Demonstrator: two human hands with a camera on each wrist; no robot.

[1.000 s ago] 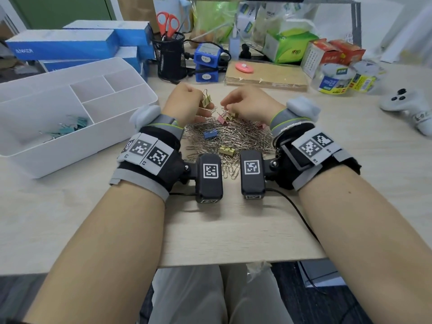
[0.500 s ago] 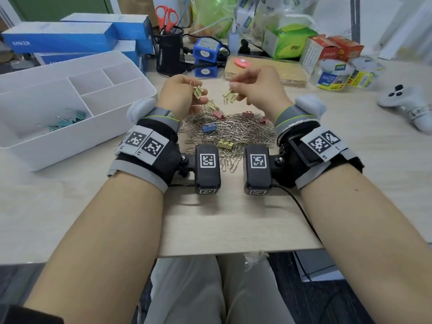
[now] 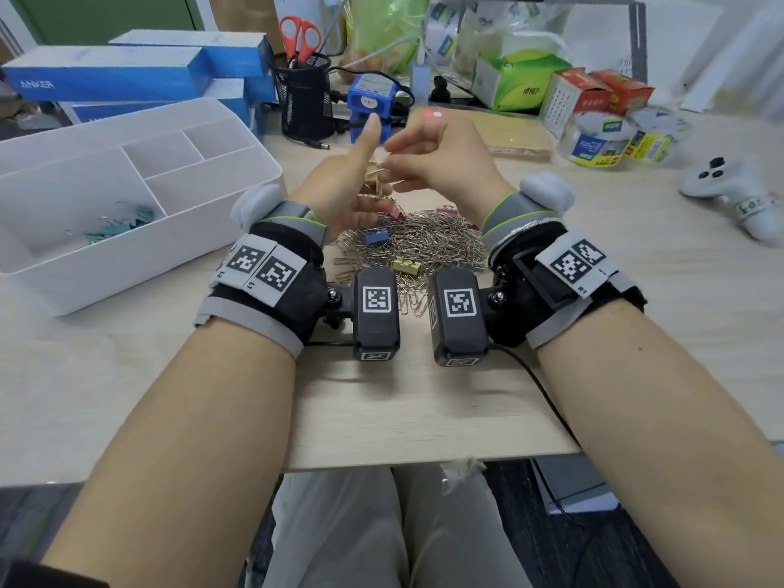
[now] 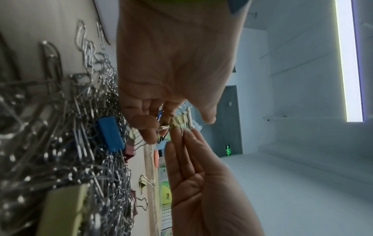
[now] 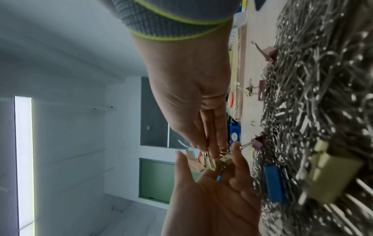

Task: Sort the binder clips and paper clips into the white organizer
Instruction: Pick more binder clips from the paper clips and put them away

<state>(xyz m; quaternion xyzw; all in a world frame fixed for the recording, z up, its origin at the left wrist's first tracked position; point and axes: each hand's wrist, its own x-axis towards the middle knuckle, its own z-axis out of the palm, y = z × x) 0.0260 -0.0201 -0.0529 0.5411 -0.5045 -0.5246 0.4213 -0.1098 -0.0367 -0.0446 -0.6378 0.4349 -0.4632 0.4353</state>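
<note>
A heap of silver paper clips [image 3: 428, 244] lies on the desk with a blue binder clip [image 3: 375, 236], a yellow one [image 3: 406, 265] and a pink one [image 3: 394, 212] on it. Both hands hover above the heap's far side. My left hand [image 3: 365, 180] is cupped with its thumb up, and its curled fingers hold small yellow binder clips [image 4: 177, 122]. My right hand [image 3: 394, 167] pinches another yellow binder clip [image 5: 210, 162] by its wire and sets it against the left fingers. The white organizer [image 3: 140, 244] stands at the left with teal binder clips [image 3: 114, 224] in its large compartment.
Behind the organizer are blue boxes [image 3: 127, 78] and a black mesh pen cup [image 3: 303, 99] with scissors. A wooden board [image 3: 509, 137], tape rolls [image 3: 594, 140] and a white controller [image 3: 729, 188] sit at the back right. The desk's front edge runs just under my forearms.
Both hands lifted off the heap, each with a yellow binder clip, then came together. The left thumb opened upward and the right hand brought its clip to the left hand.
</note>
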